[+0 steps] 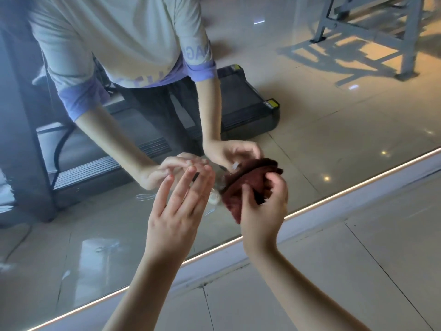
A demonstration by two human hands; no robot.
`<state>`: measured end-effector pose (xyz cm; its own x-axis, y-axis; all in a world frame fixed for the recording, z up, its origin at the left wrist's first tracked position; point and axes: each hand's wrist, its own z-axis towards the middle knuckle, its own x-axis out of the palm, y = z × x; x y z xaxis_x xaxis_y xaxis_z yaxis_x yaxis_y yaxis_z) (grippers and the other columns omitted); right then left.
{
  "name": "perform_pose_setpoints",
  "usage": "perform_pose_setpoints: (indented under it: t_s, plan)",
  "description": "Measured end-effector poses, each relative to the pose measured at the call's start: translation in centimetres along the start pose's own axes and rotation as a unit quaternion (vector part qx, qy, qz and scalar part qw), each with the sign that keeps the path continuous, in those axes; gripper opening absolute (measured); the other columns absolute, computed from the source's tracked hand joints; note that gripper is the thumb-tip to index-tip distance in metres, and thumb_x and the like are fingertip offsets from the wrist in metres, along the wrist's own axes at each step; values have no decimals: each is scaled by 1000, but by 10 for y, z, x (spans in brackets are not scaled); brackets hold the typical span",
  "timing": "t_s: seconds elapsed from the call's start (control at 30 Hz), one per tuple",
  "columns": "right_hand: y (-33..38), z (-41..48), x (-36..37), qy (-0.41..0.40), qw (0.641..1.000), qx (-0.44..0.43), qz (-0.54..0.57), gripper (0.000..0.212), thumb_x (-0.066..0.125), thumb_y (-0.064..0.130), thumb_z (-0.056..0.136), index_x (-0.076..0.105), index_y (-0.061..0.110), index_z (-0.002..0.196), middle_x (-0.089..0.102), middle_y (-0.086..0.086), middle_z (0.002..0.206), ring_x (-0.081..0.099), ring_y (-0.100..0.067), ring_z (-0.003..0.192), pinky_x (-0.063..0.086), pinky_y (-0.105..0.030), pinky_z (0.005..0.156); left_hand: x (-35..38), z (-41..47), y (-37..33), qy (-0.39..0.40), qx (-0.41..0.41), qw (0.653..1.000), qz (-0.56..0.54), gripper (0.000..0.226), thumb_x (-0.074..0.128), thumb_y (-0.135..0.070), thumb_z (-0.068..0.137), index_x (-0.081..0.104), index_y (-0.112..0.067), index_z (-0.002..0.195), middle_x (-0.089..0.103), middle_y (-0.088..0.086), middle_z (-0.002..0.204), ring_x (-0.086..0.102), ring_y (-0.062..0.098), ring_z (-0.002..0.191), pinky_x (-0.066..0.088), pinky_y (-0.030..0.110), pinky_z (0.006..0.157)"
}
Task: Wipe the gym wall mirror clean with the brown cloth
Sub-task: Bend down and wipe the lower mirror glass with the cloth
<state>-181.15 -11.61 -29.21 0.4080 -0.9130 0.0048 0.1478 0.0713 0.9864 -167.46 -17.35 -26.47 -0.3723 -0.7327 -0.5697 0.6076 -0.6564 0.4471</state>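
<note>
pale floor tiles (358, 271) run up to the wall mirror (334, 115), with a thin lit strip (358, 185) along its lower edge. our right hand (265, 206) grips the brown cloth (250, 182), fingers and thumb curled round the bunched fabric. the cloth's far side meets its own reflection, so it touches the glass low down, near the strip. our left hand (176, 206) is raised just beside the cloth, to its left, holding nothing, its fingers (183, 189) straight and slightly spread. their tips are close to the glass, but we cannot tell whether they touch it. a whitish smudge (213, 199) sits on the glass between the two hands. in the reflection we see a dark treadmill (250, 108), a grey metal frame (372, 32) and a pale shirt (119, 32) with purple sleeve ends.
</note>
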Motion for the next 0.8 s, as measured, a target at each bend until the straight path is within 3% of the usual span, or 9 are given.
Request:
perform_pose_setpoints:
  t_s: [0.1, 0.2, 0.27, 0.33, 0.4, 0.47, 0.53, 0.7, 0.8]
  plan:
    - [8, -2, -2, 70, 994, -79, 0, 32, 74, 1, 80, 60, 9, 108, 57, -4, 107, 54, -7, 94, 41, -5, 80, -3, -2, 3, 0, -6, 1000, 11, 61, 70, -3, 85, 50, -8, 143, 39, 3, 152, 34, 22, 141, 24, 43, 119]
    - [7, 31, -9, -33, 995, -90, -2, 35, 69, 10, 81, 61, 6, 115, 56, -1, 110, 55, -12, 99, 43, -14, 87, -8, -5, 10, -10, -31, 999, 15, 68, 75, -5, 83, 47, -9, 145, 28, 1, 156, 29, 22, 141, 20, 44, 121]
    - [9, 40, -8, -92, 994, -53, 12, 42, 64, 12, 84, 57, 2, 123, 52, -1, 117, 50, -10, 106, 40, -10, 93, -10, -7, 15, -12, -38, 999, 16, 69, 78, -7, 83, 47, -9, 145, 25, 1, 157, 29, 22, 141, 20, 45, 121]
    - [14, 23, -1, -70, 995, -74, 5, 48, 63, 7, 84, 53, -1, 130, 46, -5, 124, 45, -9, 113, 33, -3, 95, -10, -8, 17, -11, -35, 999, 17, 70, 79, -7, 83, 47, -9, 145, 25, 1, 157, 29, 22, 141, 19, 44, 122]
    - [12, -1, 3, 6, 990, -137, -10, 54, 67, 3, 81, 49, 3, 132, 42, -7, 128, 41, -9, 117, 30, -3, 99, -9, -8, 17, -16, -37, 999, 23, 68, 77, -8, 84, 47, -10, 145, 29, 1, 156, 29, 21, 141, 20, 43, 121]
    - [10, -4, -1, 56, 985, -164, -21, 56, 74, 0, 77, 50, 9, 128, 42, -6, 127, 43, -9, 117, 32, -3, 98, -9, -8, 15, -20, -40, 999, 22, 66, 75, -7, 84, 47, -10, 144, 37, 3, 153, 29, 21, 140, 21, 43, 121]
    - [9, 13, -8, 58, 983, -172, -32, 48, 78, -4, 75, 58, 4, 117, 47, -4, 118, 47, -6, 108, 34, -2, 93, -10, -8, 16, -22, -38, 999, 15, 64, 75, -5, 84, 49, -9, 143, 41, 4, 149, 30, 21, 141, 22, 43, 120]
    - [17, 18, -6, -37, 986, -162, -18, 31, 73, -8, 78, 62, -6, 107, 55, -7, 106, 49, 0, 95, 34, 1, 86, -12, -11, 20, -25, -43, 999, 3, 60, 70, -6, 88, 48, -9, 144, 39, 4, 151, 29, 21, 142, 22, 43, 120]
    - [19, -13, 10, 33, 981, -186, -42, 22, 74, -7, 77, 63, -2, 96, 54, -2, 99, 50, -7, 92, 35, 0, 82, -17, -18, 27, -35, -78, 996, 16, 60, 73, -7, 88, 49, -9, 143, 29, 3, 156, 28, 23, 142, 19, 47, 122]
